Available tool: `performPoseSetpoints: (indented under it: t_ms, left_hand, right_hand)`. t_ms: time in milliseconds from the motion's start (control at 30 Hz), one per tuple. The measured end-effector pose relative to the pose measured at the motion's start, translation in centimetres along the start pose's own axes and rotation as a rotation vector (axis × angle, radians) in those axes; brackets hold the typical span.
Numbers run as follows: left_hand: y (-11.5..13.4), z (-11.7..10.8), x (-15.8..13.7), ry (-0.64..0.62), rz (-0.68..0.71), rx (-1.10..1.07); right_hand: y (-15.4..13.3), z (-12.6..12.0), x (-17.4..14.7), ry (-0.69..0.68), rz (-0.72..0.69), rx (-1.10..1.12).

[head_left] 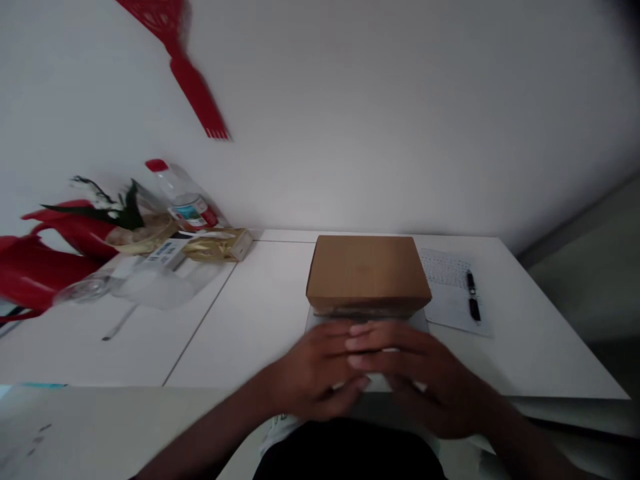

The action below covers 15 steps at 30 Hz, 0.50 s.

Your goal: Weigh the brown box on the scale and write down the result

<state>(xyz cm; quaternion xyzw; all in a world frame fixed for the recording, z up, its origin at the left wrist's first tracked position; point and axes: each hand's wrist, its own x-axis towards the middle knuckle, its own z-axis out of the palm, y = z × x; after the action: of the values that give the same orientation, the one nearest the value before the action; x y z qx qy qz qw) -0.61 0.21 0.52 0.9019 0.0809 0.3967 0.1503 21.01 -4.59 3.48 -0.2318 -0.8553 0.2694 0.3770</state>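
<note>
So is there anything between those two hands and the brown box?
Nothing visible. The left hand and right hand rest together on a pale flat thing that reaches under the brown box, just beyond their fingertips.

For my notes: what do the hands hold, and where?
Both hands rest on a pale flat thing before the brown box; a real grip cannot be told.

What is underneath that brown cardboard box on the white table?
The brown cardboard box sits on a flat pale grey slab, only its front edge showing. Both hands, left hand and right hand, cover the front; the rest is hidden.
</note>
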Motion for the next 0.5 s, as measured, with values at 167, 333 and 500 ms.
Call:
performPoseSetpoints:
  t_ms: [167, 333, 500]
  left_hand:
    - [-1.0, -1.5, -1.9, 0.658, -0.392, 0.001]
    - [-3.9, 0.7, -3.7, 0.882, -0.71, -0.257]
    - [-5.8, 3.1, -4.8, 0.855, -0.924, -0.438]
  right_hand:
    - [2.4, 0.4, -2.6, 0.709, 0.2, -0.204]
    - [7.2, 1.6, -4.0, 0.979, 0.376, -0.112]
    - [10.7, 2.9, -5.4, 0.996, 0.597, 0.062]
